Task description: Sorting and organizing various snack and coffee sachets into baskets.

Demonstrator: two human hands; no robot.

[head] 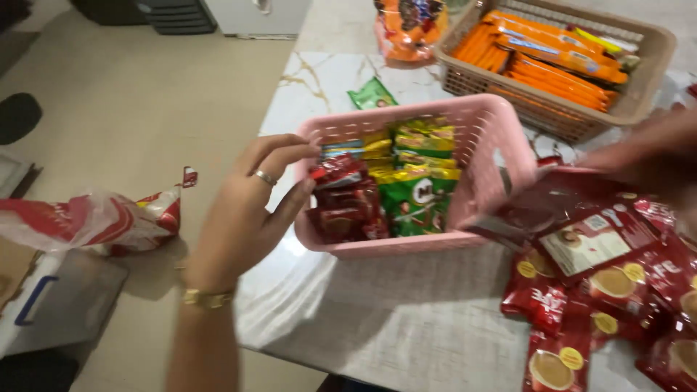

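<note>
- The heap of red sachets [610, 290] lies loose on the marble counter [392, 327], nearest the camera and close to its front edge; a careless sweep there could push some off onto the floor
- The left hand [247, 210] is half curled, fingers apart, thumb and fingertips on red sachets in the basket [341, 196] at the left end of the pink basket [479, 138]; whether it really pinches one I cannot tell. The basket sits right at the counter's left edge, so a tug outward could tip it over the side
- The right hand [646, 156] is blurred over the heap beyond the basket's right wall; its grip cannot be made out, and a fast move might knock that wall
- The green packet [372, 94] lies loose behind the basket
- Farther back, the beige basket [639, 80] of orange packs seems safe
</note>
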